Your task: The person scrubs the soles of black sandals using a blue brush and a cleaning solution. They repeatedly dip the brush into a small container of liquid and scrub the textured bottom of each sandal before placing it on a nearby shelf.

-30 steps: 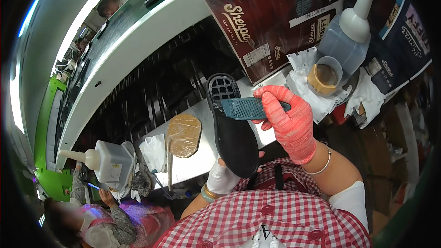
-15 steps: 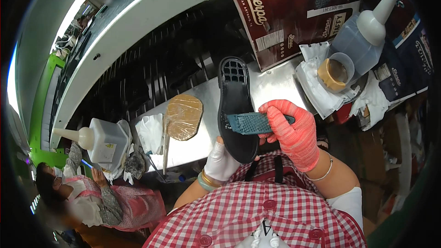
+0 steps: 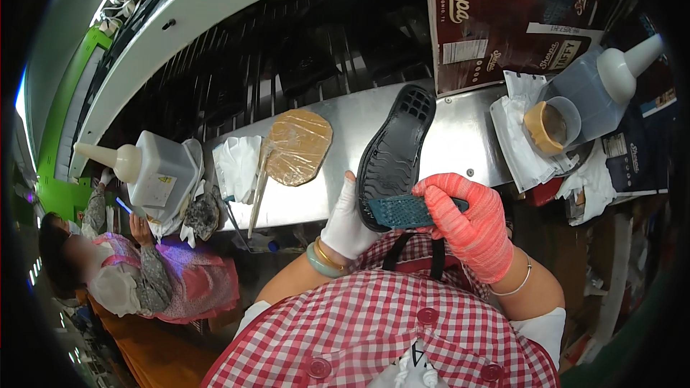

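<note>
A black shoe sole (image 3: 395,147) slants away from me, its far end tipped to the right. Molded hollows show at that end and wavy grooves run along its inside. My left hand (image 3: 346,224), in a white glove with bare fingertips, grips the sole's near left edge; some of its fingers are hidden beneath. In a coral knit glove, my right hand (image 3: 474,226) is closed round a flat teal brush (image 3: 402,212) with a textured surface. The brush lies across the near end of the sole, its tip by the left rim.
On the metal bench (image 3: 338,126) lie a film-wrapped tan disc (image 3: 298,147) and white cloths (image 3: 237,169). Squeeze bottles stand at left (image 3: 162,176) and right (image 3: 593,93), with a small cup (image 3: 552,126) by the right one. A maroon box (image 3: 489,29) stands behind. Another person (image 3: 144,273) works at left.
The brush has gone from the sole's middle to its near end. The sole has turned, its far end now leaning right, and its inner grooves show more clearly. The whole view has shifted.
</note>
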`<state>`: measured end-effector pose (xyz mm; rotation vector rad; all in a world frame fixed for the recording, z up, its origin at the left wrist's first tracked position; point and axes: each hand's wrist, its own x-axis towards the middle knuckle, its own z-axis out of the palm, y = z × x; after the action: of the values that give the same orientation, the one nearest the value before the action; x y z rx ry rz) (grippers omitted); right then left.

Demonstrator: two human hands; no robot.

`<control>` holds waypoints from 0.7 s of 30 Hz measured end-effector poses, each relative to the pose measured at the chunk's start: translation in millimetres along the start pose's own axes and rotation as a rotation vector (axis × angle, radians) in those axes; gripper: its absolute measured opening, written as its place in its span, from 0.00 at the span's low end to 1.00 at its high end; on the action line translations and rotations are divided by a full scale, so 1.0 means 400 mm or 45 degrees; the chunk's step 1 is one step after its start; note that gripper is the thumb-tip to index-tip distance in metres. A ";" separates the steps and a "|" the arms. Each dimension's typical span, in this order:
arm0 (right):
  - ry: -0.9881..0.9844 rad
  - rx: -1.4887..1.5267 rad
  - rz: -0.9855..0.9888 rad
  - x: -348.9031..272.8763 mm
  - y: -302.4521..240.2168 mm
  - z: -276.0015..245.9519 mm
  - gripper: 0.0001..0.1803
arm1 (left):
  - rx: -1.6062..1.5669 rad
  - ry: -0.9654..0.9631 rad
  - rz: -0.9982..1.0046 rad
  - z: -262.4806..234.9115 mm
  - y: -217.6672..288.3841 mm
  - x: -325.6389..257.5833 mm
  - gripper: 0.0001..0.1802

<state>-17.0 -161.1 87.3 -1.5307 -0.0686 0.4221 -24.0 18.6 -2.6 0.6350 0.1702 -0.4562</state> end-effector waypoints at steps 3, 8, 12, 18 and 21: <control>-0.138 -0.085 0.025 0.017 -0.014 -0.002 0.13 | -0.016 0.169 -0.019 0.014 0.009 -0.002 0.40; -0.325 -0.117 0.193 0.078 -0.047 0.006 0.16 | -0.075 -0.041 -0.157 -0.056 0.034 -0.015 0.39; -0.455 -0.131 0.292 0.130 -0.046 0.035 0.18 | -0.042 0.065 -0.285 -0.067 0.065 -0.021 0.35; -0.488 -0.136 0.259 0.180 -0.030 0.093 0.13 | -0.036 0.037 -0.513 -0.162 0.119 -0.010 0.31; -0.489 -0.185 0.238 0.206 -0.027 0.107 0.13 | 0.094 0.018 -0.589 -0.176 0.164 0.009 0.31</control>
<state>48.7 -94.8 82.4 -1.5864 -0.2614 0.8733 8.3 106.7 -24.8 0.6714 0.3174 -0.9069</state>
